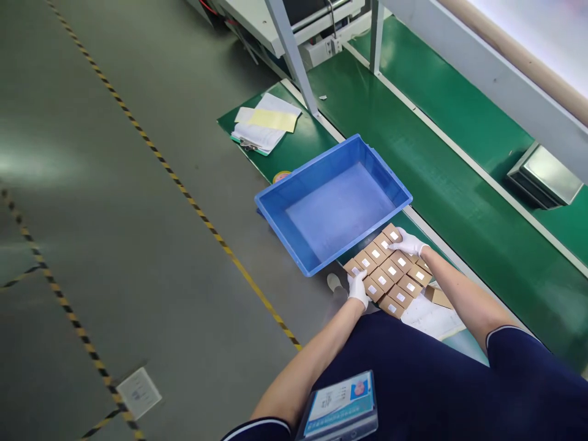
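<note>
Two gloved hands, the left hand point(358, 288) and the right hand point(408, 244), are pressing in on about a dozen small brown boxes point(386, 269) in two rows. One blue bin point(294, 242) is sitting just beyond them, and one clipboard point(257, 136) is lying farther off.

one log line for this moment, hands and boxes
left hand: on near edge of box block | right hand: on far edge | small brown boxes: labelled, packed in rows | blue bin: empty, beside them

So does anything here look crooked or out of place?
Mostly tidy. The blue bin juts past the green table edge over the floor, and one small brown box lies loose beside the gridded boxes.
</note>
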The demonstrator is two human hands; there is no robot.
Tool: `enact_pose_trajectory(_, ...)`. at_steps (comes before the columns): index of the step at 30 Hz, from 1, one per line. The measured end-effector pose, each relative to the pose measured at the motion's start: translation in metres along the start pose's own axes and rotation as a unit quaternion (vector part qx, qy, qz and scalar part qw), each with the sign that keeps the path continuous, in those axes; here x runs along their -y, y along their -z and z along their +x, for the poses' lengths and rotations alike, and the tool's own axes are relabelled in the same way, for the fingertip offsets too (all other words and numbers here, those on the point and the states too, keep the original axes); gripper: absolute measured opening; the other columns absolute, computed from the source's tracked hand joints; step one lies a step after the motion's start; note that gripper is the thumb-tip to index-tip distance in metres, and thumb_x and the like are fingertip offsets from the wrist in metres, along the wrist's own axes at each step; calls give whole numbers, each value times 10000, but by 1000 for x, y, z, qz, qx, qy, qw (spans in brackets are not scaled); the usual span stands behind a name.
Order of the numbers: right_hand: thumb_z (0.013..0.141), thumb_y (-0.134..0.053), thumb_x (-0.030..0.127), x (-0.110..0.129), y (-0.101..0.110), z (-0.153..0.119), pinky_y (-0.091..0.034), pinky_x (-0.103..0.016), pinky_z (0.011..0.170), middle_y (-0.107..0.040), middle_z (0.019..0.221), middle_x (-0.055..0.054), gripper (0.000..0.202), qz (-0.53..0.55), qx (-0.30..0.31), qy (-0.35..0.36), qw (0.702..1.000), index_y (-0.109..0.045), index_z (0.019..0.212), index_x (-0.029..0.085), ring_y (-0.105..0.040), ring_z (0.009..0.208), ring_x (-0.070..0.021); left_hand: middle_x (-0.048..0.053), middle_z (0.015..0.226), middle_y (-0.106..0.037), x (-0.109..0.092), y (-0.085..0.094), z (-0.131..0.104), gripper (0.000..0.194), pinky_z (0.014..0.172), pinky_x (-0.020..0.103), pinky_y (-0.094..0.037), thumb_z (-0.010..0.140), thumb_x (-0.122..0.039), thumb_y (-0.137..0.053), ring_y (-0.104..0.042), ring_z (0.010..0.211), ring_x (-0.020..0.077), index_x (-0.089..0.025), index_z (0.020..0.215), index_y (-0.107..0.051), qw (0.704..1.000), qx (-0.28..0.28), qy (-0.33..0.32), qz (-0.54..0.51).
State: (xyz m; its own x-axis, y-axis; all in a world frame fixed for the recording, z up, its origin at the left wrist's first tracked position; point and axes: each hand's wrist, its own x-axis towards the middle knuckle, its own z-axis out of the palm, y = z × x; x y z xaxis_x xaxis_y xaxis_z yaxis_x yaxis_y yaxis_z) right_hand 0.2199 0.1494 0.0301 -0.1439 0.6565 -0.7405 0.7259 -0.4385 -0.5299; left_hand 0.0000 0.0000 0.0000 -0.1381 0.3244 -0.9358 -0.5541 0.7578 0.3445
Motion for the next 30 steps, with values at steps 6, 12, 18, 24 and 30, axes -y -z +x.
enact_pose_trajectory(6, 847, -778, 494, -1, -14, -18, -503, -476, 1076, -632, 1408, -134, 933, 13, -16, -17, 1000, -316, 1612, 226, -650, 1208, -279, 84, 1251, -665, -4, 17, -6, 820, 798, 490, -599, 659, -280, -806, -727, 961, 293, -383, 1386, -441, 1000, -8, -25, 15)
enact_pose_trajectory(12, 956, -692, 447, -5, -17, -25, -525, -514, 1035, -618, 1382, -128, 652, -1, -32, -39, 999, -455, 1515, 209, -646, 1182, -276, 102, 1315, -653, 2, 27, -9, 876, 830, 498, -597, 685, -308, -818, -731, 1010, 296, -398, 1447, -396, 999, 12, -33, 24)
enact_pose_trajectory(18, 994, -653, 431, -7, -3, -18, -529, -522, 1030, -605, 1381, -120, 475, -53, -63, -39, 996, -576, 1383, 170, -623, 1204, -280, 111, 1343, -668, -1, 26, -2, 713, 970, 490, -565, 767, -319, -850, -694, 1144, 299, -328, 1406, -534, 996, 25, -73, 42)
enact_pose_trajectory(24, 1001, -643, 431, 6, 8, 6, -558, -485, 984, -648, 1290, -109, 419, -89, -89, -48, 991, -608, 1323, 165, -657, 1126, -248, 128, 1339, -658, -23, 2, 23, 392, 1021, 493, -546, 979, -417, -664, -664, 1168, 262, -185, 1294, -645, 990, 5, -125, 57)
enact_pose_trajectory(30, 998, -646, 439, 8, -9, -7, -567, -465, 960, -667, 1239, -98, 418, -105, -114, -41, 987, -615, 1305, 156, -668, 1094, -242, 126, 1340, -650, -14, -3, 20, 394, 1011, 489, -555, 978, -405, -673, -659, 1171, 263, -185, 1303, -641, 988, -17, -141, 55)
